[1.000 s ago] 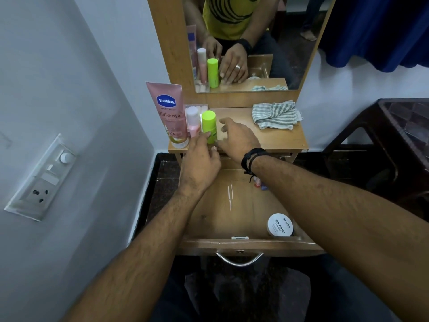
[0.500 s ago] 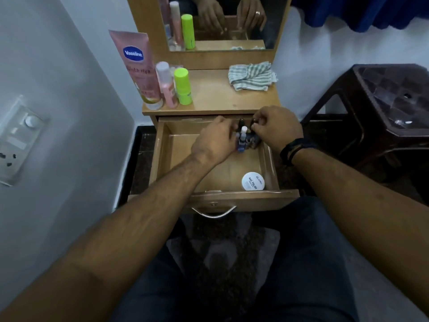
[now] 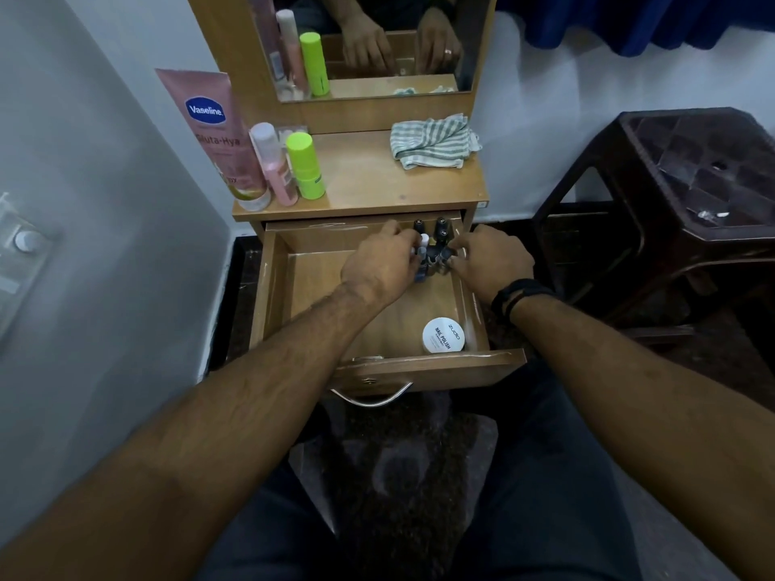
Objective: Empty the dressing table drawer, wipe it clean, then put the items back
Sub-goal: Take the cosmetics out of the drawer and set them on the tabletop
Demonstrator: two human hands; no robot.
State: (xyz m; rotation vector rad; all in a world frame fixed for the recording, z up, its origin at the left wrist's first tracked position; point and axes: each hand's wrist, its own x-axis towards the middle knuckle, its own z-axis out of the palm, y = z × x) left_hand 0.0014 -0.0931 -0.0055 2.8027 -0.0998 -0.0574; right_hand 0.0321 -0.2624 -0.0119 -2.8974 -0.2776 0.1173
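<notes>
The drawer (image 3: 293,287) stood pulled out beneath the tabletop (image 3: 377,182). Both the left hand (image 3: 377,268) and the right hand (image 3: 490,262) curled around a cluster of small bottles (image 3: 430,245) at its back right. I judged it best to lift them together, upright and squeezed snug.

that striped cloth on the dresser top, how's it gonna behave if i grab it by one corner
The striped cloth lies crumpled in soft folds, so it will probably hang limp and unfold from one corner. It looks thin, so it is likely light for its size. It lies apart from the bottles on the left, so lifting it probably disturbs nothing.
</notes>
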